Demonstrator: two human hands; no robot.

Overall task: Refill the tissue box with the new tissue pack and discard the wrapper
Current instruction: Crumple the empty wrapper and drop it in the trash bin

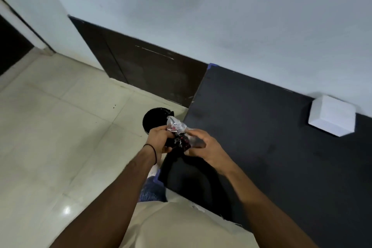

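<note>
A crumpled clear plastic wrapper (177,132) with dark and red print is bunched between both hands at the left edge of the black table (261,137). My left hand (159,140) grips its left side and my right hand (203,145) grips its right side. Just beyond the hands, a round black bin (154,120) stands on the floor, partly hidden by the wrapper and my left hand. A white tissue box (332,116) sits at the far right of the table against the wall, well away from both hands.
Pale floor tiles (60,137) spread out to the left. A dark brown panel (145,70) runs along the base of the white wall behind the bin. A doorway (12,46) opens at the far left.
</note>
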